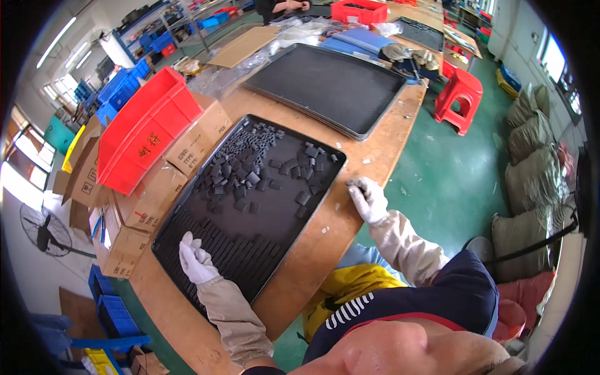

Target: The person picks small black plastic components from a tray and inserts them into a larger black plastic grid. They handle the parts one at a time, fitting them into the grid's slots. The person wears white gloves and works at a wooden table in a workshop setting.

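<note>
A black rectangular tray [269, 209] lies on the wooden table in front of me. Neat rows of narrow black pieces [250, 257] cover its near end. Loose flat black pieces [234, 175] are scattered toward the middle, and small black pieces [259, 139] are heaped at the far end. My left hand [197, 259], in a white glove, is over the left part of the rows, fingers loosely extended with nothing visible in them. White-gloved too, my right hand [369, 200] rests at the table's right edge beside the tray, fingers slightly bent and apart, holding nothing I can see.
Stacked black trays [328, 87] lie beyond mine. Left of it, a red bin [150, 131] sits on cardboard boxes [197, 137]. A red stool [459, 100] stands on the green floor at right, with stuffed sacks [531, 181] along the wall. Another person [281, 7] is at the table's far end.
</note>
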### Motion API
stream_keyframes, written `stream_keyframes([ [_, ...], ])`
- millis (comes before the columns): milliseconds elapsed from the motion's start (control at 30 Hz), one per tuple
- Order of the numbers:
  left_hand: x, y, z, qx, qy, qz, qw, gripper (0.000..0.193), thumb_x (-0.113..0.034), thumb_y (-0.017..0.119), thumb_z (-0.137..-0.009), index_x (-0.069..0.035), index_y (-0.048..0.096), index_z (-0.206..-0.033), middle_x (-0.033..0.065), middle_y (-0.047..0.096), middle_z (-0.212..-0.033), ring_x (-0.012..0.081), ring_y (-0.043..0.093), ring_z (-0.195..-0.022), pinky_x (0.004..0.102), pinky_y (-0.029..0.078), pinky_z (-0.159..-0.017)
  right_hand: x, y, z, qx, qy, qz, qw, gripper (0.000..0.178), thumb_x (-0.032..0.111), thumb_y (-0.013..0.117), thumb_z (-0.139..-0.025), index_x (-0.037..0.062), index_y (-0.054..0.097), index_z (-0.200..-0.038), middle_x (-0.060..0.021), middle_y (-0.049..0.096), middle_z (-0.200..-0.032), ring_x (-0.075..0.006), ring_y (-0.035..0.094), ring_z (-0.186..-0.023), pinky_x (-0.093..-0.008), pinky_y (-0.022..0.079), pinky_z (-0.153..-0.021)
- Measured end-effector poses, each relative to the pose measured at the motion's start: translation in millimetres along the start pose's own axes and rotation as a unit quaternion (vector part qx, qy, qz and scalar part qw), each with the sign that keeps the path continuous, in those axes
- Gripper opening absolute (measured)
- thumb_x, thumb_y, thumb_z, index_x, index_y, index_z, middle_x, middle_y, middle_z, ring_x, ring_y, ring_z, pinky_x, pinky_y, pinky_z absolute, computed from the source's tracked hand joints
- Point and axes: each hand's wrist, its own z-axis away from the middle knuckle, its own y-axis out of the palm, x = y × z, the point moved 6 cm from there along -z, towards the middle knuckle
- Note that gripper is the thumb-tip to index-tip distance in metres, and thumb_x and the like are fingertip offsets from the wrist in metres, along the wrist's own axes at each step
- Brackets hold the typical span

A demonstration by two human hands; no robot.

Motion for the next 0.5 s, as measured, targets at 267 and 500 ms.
stream_keyframes([
  [267,-12.0,12.4,12.2,-0.020,0.054,-0.207,0.977,0.040,-0.045,0.054,-0.099,-0.015,0.071,-0.118,-0.0032,0.067,-0.093,0.0020,0.038,-0.057,0.0236,0.037,-0.054,1.4,15.6,5.3,0.043,-0.098,0.135,0.985,0.019,0.025,0.064,-0.089,0.0111,0.070,-0.101,-0.0133,0.070,-0.094,-0.0363,0.065,-0.092,-0.0450,0.052,-0.081],
  [500,-8.4,18.4,-6.3,0.043,0.236,-0.390,0.889,0.036,-0.034,0.055,-0.100,-0.005,0.072,-0.111,0.0142,0.071,-0.103,0.0262,0.068,-0.095,0.0372,0.052,-0.090,22.5,15.8,11.2,0.011,-0.172,0.165,0.971,0.016,0.021,0.068,-0.086,0.0093,0.068,-0.097,-0.0148,0.067,-0.089,-0.0366,0.064,-0.086,-0.0460,0.051,-0.077],
])
